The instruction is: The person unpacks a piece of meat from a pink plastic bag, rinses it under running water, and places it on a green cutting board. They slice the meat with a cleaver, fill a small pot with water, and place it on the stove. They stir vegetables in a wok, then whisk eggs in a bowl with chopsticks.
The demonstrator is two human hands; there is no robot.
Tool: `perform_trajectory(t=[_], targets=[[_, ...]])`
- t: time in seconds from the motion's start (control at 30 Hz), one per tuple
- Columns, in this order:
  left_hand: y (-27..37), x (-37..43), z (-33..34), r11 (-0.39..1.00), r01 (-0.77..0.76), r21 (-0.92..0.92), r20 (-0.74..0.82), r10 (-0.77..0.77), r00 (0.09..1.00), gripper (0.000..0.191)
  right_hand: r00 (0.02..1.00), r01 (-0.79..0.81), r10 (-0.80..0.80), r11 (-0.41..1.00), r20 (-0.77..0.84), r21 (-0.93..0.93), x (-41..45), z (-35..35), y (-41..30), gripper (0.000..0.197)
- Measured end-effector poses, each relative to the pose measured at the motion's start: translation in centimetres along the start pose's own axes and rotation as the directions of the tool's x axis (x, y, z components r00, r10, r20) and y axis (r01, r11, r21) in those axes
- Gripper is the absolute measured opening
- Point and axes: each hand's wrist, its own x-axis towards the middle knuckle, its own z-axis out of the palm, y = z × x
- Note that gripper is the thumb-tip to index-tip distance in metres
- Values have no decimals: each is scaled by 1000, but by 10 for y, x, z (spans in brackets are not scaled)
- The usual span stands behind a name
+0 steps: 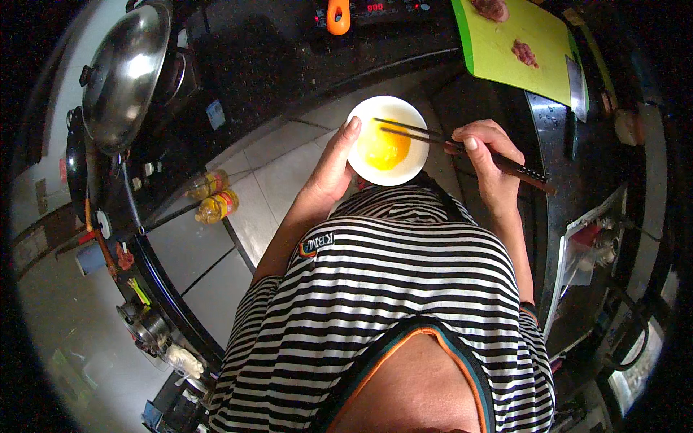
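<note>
My left hand (334, 168) grips a white bowl (360, 169) by its left side, the thumb over the rim and the other fingers hidden beneath. Yellow beaten egg (385, 153) lies in the bottom of the bowl, which is held in front of my body above the floor. In my right hand (494, 162) is a pair of dark chopsticks (441, 142) with patterned upper ends. They slant leftwards over the bowl's right rim, and their tips are inside it, close to the egg; whether they touch it I cannot tell.
A green-edged cutting board (503, 51) carries raw meat (525, 53), with a knife (577, 92) along its right side. An orange handle (338, 19) lies by the cooktop panel. A large metal lid (127, 76) stands at left. Oil bottles (217, 207) stand low at left.
</note>
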Motion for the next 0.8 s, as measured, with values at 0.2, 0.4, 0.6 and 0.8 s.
perform_trajectory(t=[0.2, 0.4, 0.6, 0.8], targets=[[-3, 1, -6, 1000, 18, 5, 8, -18, 1000, 65, 1000, 14, -14, 999, 1, -39, -2, 0, -4, 17], [-4, 2, -5, 999, 16, 28, -20, -15, 1000, 66, 999, 30, -29, 998, 17, -50, -5, -4, -8, 15], [-4, 2, -5, 999, 20, 40, -22, -19, 1000, 67, 999, 26, -24, 998, 41, -50, -6, -2, -10, 14], [-2, 2, -4, 999, 24, 28, -10, -23, 1000, 67, 997, 54, -50, 997, 64, -60, -6, -2, -7, 15]])
